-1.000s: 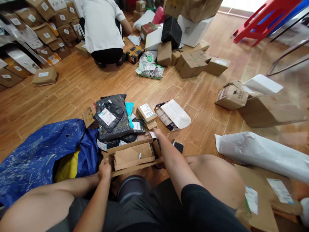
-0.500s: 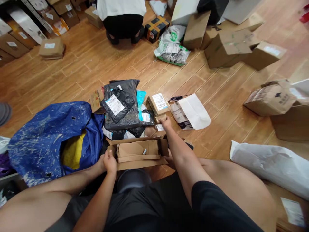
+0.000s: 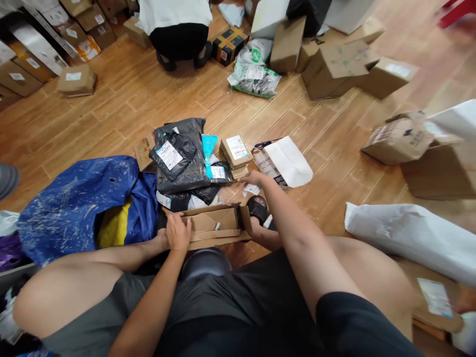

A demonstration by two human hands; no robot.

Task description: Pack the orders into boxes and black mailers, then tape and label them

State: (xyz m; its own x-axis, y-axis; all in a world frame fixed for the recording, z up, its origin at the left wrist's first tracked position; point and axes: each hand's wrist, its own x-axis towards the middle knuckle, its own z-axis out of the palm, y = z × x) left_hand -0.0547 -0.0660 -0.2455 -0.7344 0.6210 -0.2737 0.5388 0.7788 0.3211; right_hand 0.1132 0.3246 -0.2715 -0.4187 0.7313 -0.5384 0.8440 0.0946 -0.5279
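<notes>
L hand (image 3: 178,230) curls over L end of open box (image 3: 223,240), near centre, prob. to steady it; can't tell if pinching. R hand (image 3: 256,178) is farther out, just near side of labelled brown parcel (image 3: 235,152), grip unclear. Black bags (image 3: 182,176) piled beyond box, prob. for easy reach.

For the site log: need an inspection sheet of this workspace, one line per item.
Surface: wood-look floor, parcels lying about.
Work items: open cardboard box, more cardboard inside, small pale piece on that.
Clutter: black parcel, small brown parcel and white bag beyond the box; blue sack to its left.
Hands: left hand on the box's left end; right hand by the small brown parcel, contact unclear.
Cables: nothing seen.
Surroundings: person in white top ahead, partly cut off; long white package at right.
</notes>
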